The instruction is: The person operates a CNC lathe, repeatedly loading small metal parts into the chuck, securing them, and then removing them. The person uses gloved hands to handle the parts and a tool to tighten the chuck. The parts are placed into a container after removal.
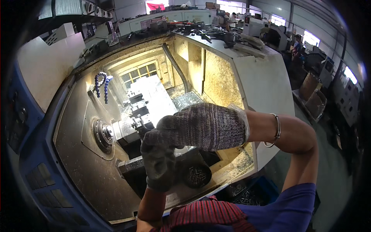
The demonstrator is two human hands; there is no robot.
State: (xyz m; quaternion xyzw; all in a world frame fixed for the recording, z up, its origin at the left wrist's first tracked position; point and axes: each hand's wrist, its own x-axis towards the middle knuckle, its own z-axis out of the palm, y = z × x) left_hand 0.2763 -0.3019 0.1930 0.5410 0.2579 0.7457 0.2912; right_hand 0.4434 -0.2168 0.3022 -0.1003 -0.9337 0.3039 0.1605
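In front of the open lathe, my two gloved hands meet. My right hand (201, 127), in a grey speckled knit glove, reaches across from the right with its fingers curled down. Below it my left hand (159, 167), in a dark-coated glove, is raised and closed, its fingertips against the right hand's. Whatever is pinched between them, if anything, is hidden by the gloves. Just beyond the hands stands a row of tool holders (138, 110) on a brightly lit slide (156, 92). Left of them, the round spindle chuck (103, 135) sits in the machine's metal wall.
A blue segmented coolant hose (97, 87) hangs above the chuck. A black hose (176, 65) runs down the back wall. Many dark tools (205, 31) lie on the machine's top. A blue bin (266, 189) with metal bits stands low right. Other people (296, 46) are far off.
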